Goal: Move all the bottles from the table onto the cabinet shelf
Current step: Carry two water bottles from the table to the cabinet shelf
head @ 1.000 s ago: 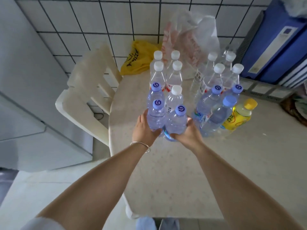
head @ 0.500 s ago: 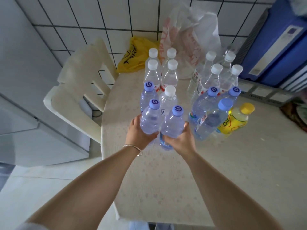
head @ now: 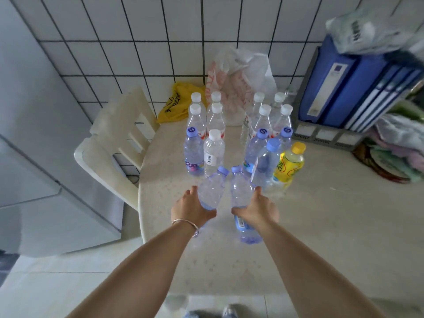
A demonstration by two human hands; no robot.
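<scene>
Gripping one blue-capped bottle each, the left hand [head: 191, 208] and right hand [head: 258, 208] hold the left bottle [head: 212, 191] and right bottle [head: 241, 191] above the table [head: 321, 226], caps tilted away toward the standing bottles [head: 214, 152].

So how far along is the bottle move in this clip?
Nothing looks shelved; no cabinet shelf shows. In hand: left hand and right hand each grip a blue-capped bottle, and. Left: about a dozen bottles on the table, including the yellow bottle.
</scene>
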